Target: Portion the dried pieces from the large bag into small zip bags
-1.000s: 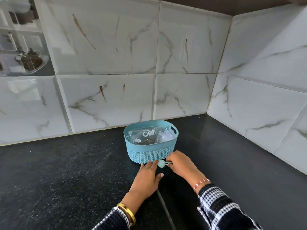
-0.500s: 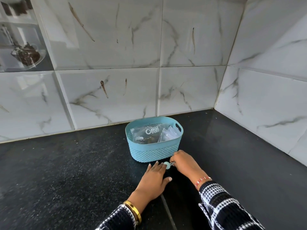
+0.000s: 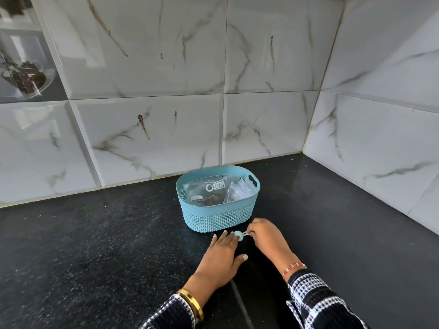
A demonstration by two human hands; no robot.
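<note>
Head view: a blue basket stands near the counter's back edge, toward its right corner. Inside lie the large bag with dark pieces and the small zip bags, seemingly unfilled. The left hand rests flat, grip apart. The right hand has its grip clamped on a small pale-blue scoop. Portioning seems wholly ahead; nothing looks unpacked.
</note>
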